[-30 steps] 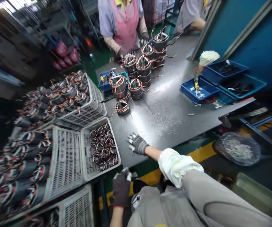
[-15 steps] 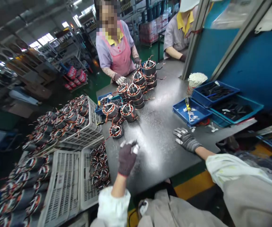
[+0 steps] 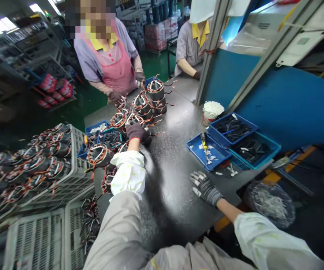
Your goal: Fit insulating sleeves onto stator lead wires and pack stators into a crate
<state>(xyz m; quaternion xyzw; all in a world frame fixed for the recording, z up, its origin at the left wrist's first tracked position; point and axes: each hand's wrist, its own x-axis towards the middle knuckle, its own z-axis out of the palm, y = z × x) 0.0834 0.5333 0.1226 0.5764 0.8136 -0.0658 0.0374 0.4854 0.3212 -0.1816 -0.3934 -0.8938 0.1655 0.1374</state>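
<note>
My left hand point(image 3: 136, 132), in a dark glove, reaches far forward and its fingers curl over a wound stator point(image 3: 147, 138) at the near edge of a group of stators point(image 3: 142, 107) with copper coils and red-white leads. My right hand point(image 3: 205, 187), in a grey glove with white fingertips, lies flat on the dark metal table point(image 3: 173, 210), fingers spread and holding nothing. It rests just in front of a blue tray point(image 3: 200, 144) that holds a screwdriver and small white bits.
White crates point(image 3: 74, 176) piled with stators stand at the left. Two more blue trays point(image 3: 249, 150) and a cup of white ties point(image 3: 212, 109) sit at the right. A person in a pink apron point(image 3: 114, 69) handles stators across the table; another person point(image 3: 188, 47) works beyond. A scrap bin point(image 3: 269, 204) stands low right.
My left hand has stretched from near the table's front edge out to the stator group and closed there. My right hand stayed flat on the table. The view tilted up and shifted.
</note>
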